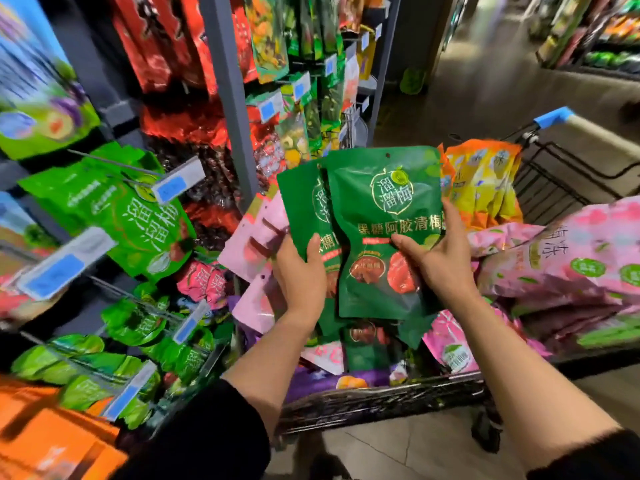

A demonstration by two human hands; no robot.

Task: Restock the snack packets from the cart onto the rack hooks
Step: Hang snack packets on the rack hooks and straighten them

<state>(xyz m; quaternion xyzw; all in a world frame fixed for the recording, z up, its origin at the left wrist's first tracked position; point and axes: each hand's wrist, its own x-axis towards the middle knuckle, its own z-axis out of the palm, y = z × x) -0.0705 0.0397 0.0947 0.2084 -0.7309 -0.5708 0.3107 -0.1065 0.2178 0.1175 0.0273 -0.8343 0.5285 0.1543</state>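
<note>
Two dark green snack packets (381, 216) held upright above the cart (381, 400), the front one overlapping the one behind; left hand (304, 271) gripping the rear packet's lower edge, thumb across its face, right hand (440, 258) gripping the front packet's right side, thumb on its front. Under them in the cart, heaped pink packets (571, 258), an orange and yellow packet (485, 181) and more green ones. Left of the cart, rack hooks (114, 164) carrying bright green packets (131, 220) and blue price tags (169, 188).
</note>
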